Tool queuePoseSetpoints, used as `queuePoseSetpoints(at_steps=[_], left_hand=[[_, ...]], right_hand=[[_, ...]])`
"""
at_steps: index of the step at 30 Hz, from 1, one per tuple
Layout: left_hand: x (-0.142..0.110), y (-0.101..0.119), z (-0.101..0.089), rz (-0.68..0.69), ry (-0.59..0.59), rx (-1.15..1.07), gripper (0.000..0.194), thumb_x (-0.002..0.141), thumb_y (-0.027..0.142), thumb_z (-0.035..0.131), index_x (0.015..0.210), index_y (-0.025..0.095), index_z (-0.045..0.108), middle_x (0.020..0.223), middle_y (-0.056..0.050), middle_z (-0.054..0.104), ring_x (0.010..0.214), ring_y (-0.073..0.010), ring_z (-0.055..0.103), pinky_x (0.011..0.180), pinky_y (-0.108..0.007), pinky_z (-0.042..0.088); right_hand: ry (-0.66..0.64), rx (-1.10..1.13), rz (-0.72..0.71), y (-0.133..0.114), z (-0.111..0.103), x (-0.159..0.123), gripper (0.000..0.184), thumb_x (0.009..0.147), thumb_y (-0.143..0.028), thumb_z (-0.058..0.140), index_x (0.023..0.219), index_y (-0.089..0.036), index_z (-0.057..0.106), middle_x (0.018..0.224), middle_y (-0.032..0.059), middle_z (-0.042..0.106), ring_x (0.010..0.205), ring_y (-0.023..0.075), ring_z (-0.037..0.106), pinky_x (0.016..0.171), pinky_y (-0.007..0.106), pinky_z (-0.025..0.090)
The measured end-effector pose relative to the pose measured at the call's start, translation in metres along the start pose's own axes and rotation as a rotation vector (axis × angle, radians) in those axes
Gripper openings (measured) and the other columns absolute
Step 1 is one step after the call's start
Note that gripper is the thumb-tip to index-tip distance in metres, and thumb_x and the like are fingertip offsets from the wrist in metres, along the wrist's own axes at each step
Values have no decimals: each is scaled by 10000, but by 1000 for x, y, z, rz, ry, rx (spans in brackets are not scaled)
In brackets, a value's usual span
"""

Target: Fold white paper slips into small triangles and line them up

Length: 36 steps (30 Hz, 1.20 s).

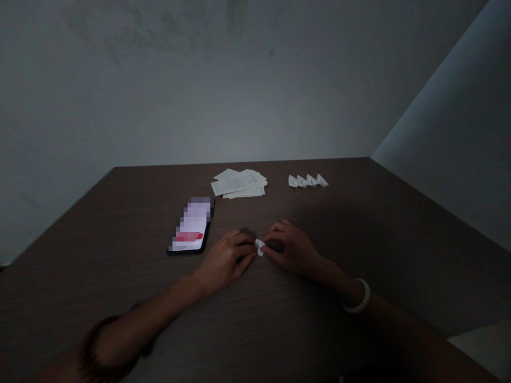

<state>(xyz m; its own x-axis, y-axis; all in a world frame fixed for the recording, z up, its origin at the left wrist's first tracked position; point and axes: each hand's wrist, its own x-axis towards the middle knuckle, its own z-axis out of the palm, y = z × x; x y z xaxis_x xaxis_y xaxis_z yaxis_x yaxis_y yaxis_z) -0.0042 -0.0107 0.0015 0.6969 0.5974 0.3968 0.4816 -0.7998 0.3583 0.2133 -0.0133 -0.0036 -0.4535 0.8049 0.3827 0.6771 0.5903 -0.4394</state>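
A small folded piece of white paper is between my two hands, low over the table. My left hand has its fingers closed on the paper's left edge. From the other side, my right hand pinches its right edge between thumb and fingers. Beyond them, toward the back right, several small folded white papers stand in a row, touching or nearly touching. A loose pile of flat printed paper slips lies at the back, left of that row.
A lit smartphone lies face up to the left of my hands, its screen blurred. The brown wooden table meets a stained grey wall at the back. Another wall surface slants along the right side.
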Motion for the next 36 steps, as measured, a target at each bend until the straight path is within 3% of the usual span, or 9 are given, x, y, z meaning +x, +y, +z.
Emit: queuePoseSetpoints(at_steps=[7, 13, 24, 30, 36], left_hand=[[3, -3, -1, -83, 25, -157, 82, 854, 156, 621, 890, 165, 694, 949, -64, 677, 905, -209, 583, 813, -360, 475], [6, 0, -7, -244, 59, -211, 55, 841, 164, 634, 862, 164, 685, 778, -28, 675, 764, -183, 587, 727, -327, 455], [5, 2, -9, -127, 191, -324, 103, 874, 226, 622, 875, 174, 710, 811, -38, 694, 768, -162, 592, 716, -298, 458], [4, 3, -10, -72, 170, -286, 145, 893, 205, 578, 831, 163, 701, 767, -40, 669, 733, -158, 562, 685, -295, 436], [6, 8, -16, -57, 125, -268, 182, 915, 211, 539, 830, 164, 693, 766, -41, 659, 731, -160, 546, 675, -295, 425]], right_hand=[[15, 117, 29, 2, 5, 2, 105, 766, -270, 730, 813, -204, 664, 862, 13, 673, 828, 166, 576, 833, 333, 407], [71, 254, 132, -4, 5, 2, 90, 714, -244, 761, 780, -208, 712, 670, -9, 641, 611, 120, 526, 585, 237, 377], [145, 359, 85, -6, 5, 2, 53, 736, -269, 753, 741, -219, 736, 615, -13, 606, 546, 99, 500, 520, 226, 353], [171, 381, -15, -7, 5, 4, 54, 751, -248, 741, 704, -230, 719, 637, -13, 682, 603, 124, 534, 589, 256, 395], [155, 367, 2, -12, 2, 4, 38, 769, -255, 725, 764, -217, 721, 622, -16, 652, 583, 113, 496, 569, 240, 365]])
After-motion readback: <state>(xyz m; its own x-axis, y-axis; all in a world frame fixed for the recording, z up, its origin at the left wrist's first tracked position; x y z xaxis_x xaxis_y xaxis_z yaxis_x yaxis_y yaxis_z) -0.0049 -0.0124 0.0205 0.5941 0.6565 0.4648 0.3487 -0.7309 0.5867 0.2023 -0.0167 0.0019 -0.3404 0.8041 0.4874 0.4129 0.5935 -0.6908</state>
